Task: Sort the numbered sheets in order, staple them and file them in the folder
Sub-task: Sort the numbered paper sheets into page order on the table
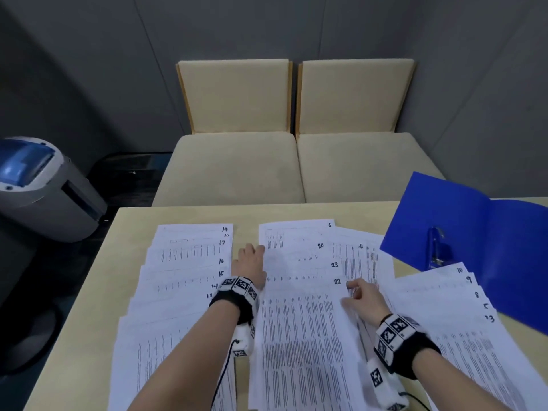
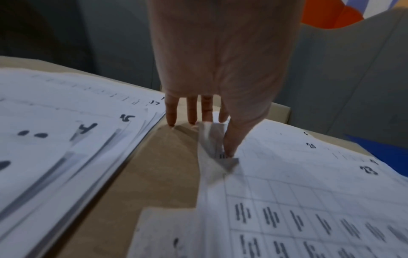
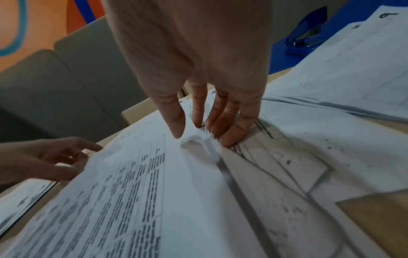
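Observation:
Three groups of numbered sheets lie on the table. The left fan (image 1: 184,262) shows 19 down to 13, and the right fan (image 1: 439,295) shows 10, 9, 8, 5, 3. The middle pile (image 1: 302,307) shows 6, 20, 23, 22 and 4. My left hand (image 1: 250,264) (image 2: 212,137) pinches the pile's left edge, thumb on top, the paper curling up there. My right hand (image 1: 355,289) (image 3: 203,137) pinches the right edge by the corner marked 22, and the paper buckles between thumb and fingers. The open blue folder (image 1: 504,262) lies at the right with a blue stapler (image 1: 436,247) (image 3: 307,38) on it.
A grey and blue machine (image 1: 44,185) stands on the floor to the left of the table. Two beige chairs (image 1: 237,167) sit beyond the table's far edge (image 1: 237,212). A bare strip of tabletop (image 2: 167,167) runs between the left fan and the middle pile.

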The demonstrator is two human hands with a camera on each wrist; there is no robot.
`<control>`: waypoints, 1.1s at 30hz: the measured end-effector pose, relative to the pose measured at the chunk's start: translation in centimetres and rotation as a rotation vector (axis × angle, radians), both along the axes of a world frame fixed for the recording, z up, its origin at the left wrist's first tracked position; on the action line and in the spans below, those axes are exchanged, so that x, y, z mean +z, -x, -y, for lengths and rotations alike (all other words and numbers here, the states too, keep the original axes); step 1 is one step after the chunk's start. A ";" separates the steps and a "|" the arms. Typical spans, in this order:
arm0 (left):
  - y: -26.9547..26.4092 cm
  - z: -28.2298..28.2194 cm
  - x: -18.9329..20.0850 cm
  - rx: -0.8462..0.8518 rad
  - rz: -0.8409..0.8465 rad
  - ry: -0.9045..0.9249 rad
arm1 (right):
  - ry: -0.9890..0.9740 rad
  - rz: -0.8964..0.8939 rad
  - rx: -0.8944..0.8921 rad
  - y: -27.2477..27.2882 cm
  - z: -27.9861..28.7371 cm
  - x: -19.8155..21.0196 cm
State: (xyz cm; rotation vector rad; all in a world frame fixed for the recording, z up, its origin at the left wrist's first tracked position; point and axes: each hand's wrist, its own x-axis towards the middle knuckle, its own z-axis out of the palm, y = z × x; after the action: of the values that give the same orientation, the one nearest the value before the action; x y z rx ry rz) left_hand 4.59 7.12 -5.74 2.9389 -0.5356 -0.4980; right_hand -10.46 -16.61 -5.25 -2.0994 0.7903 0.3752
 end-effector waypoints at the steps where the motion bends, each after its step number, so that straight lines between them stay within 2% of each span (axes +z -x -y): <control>1: -0.1 0.1 0.1 0.010 -0.001 0.009 | 0.013 -0.015 0.021 0.0 -0.1 -0.2; 4: -0.5 0.0 0.4 0.087 -0.077 0.148 | 0.040 -0.025 0.036 -0.1 -0.2 -0.4; 9: 0.1 -0.8 1.8 0.323 -0.133 0.537 | 0.007 -0.014 -0.012 -0.2 0.2 -0.1; 13: 0.4 -1.6 2.7 0.428 -0.267 0.848 | 0.022 0.028 -0.059 -0.8 0.2 0.5; 18: 0.2 -2.5 3.3 0.337 -0.297 0.862 | -0.090 0.023 -0.102 -1.8 -0.2 0.8; 23: 0.3 -2.5 3.5 0.399 -0.304 0.839 | -0.139 0.040 -0.154 -2.4 -0.8 1.1; 26: 0.6 -2.3 4.1 0.430 -0.278 0.880 | -0.114 0.120 -0.199 -2.3 -1.1 0.9; 29: 1.1 -2.0 4.8 0.446 -0.328 0.890 | -0.135 0.197 -0.173 -1.8 -1.5 0.7; 31: 1.3 -1.8 5.4 0.412 -0.272 0.853 | -0.141 0.232 -0.169 -1.6 -1.7 0.6; 33: 1.6 -1.8 6.4 0.362 -0.128 0.822 | -0.138 0.255 -0.185 -1.5 -1.6 0.4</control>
State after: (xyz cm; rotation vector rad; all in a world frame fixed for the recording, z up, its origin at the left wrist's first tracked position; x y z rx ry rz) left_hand 2.99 8.89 0.66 2.1247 -0.1247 -0.3118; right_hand -8.96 -14.98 -4.83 -1.8813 0.7749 0.0579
